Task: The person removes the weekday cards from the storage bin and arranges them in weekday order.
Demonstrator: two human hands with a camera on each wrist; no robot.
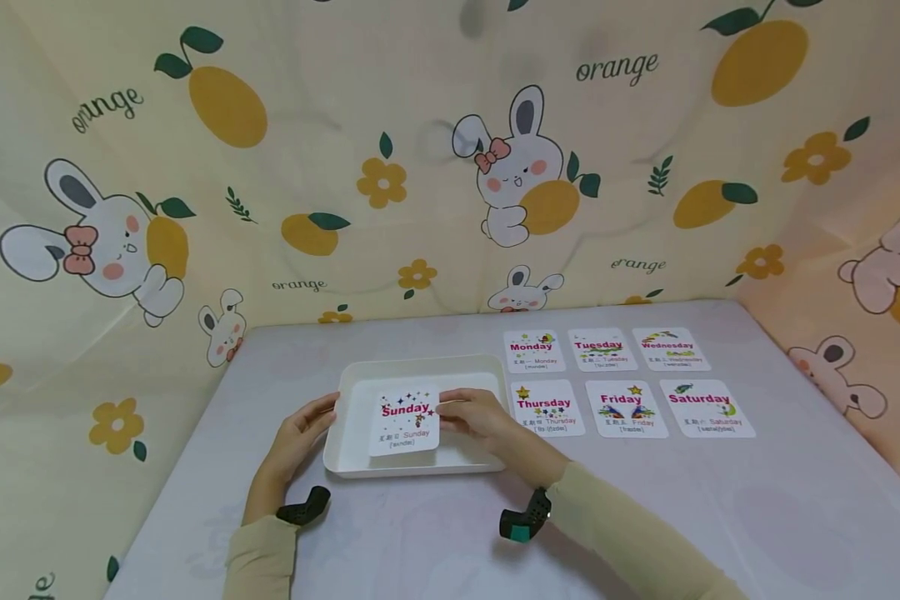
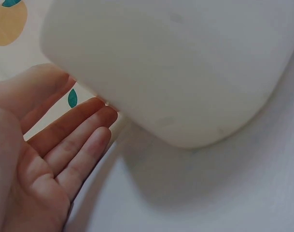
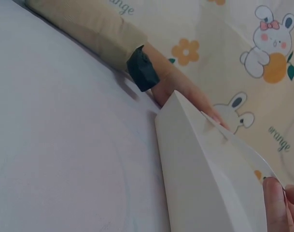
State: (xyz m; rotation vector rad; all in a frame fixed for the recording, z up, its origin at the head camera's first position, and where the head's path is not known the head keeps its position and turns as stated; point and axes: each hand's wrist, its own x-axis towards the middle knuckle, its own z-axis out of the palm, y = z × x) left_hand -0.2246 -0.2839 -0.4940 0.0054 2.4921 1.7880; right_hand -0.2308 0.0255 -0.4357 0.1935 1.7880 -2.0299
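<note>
A white card printed "Sunday" (image 1: pixel 405 427) is held over the white tray (image 1: pixel 468 457), near its middle. My right hand (image 1: pixel 480 421) pinches the card's right edge between thumb and fingers; in the right wrist view, its thumb (image 3: pixel 276 205) lies against the card's edge. At the tray's left end is my left hand (image 1: pixel 288 450), its fingers touching the rim. The left wrist view has the tray's outer wall (image 2: pixel 161 72) close up, with the left hand's fingers (image 2: pixel 81 145) fairly straight and their tips at its edge.
Right of the tray lie several weekday cards in two rows: Monday (image 1: pixel 534 352), Tuesday (image 1: pixel 602 350) and Wednesday (image 1: pixel 671 350) behind, Thursday (image 1: pixel 547 408), Friday (image 1: pixel 626 410) and Saturday (image 1: pixel 707 409) in front. A patterned cloth (image 1: pixel 420 100) stands behind the white table (image 1: pixel 420 542).
</note>
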